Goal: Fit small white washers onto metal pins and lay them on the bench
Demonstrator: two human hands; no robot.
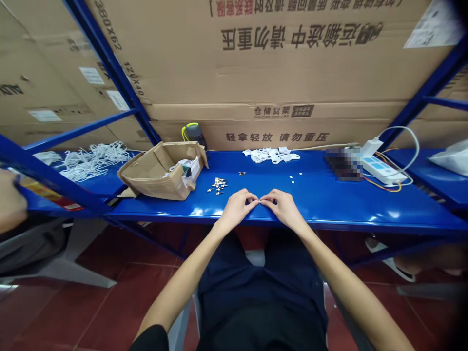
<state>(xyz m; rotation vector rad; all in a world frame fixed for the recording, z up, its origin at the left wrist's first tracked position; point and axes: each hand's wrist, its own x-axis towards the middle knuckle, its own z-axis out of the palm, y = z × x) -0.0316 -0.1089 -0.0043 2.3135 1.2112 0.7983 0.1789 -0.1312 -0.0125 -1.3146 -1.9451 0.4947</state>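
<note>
A tiny pale piece [260, 202] is at the meeting fingertips, right of the open carton [153, 179] and a little nearer the person than it, just above the counter [329, 207]. The left hand [238, 208], on the carton's side, is pinched nearly closed, thumb against forefinger, with the piece at its tips. The right hand [284, 208], farther from the carton, mirrors it, its thumb and forefinger closed on the opposite side. The fingertips cover most of the piece, so its shape and how it is turned cannot be told.

For something this small, one hand would do best as a steady clamp while the other makes the fine adjustments; light, straight pressure should keep it from springing away. Working low over the counter seems sensible, though the front edge is near, and a dropped piece could roll off.

Just right of the carton lies a cluster of brass-coloured pins [218, 185], with two loose brass bits [242, 173] beyond; the sleeves should not sweep these. Farther right of the carton lie white flat parts [271, 156] and a few white specks [292, 179], easily lost if brushed.
</note>
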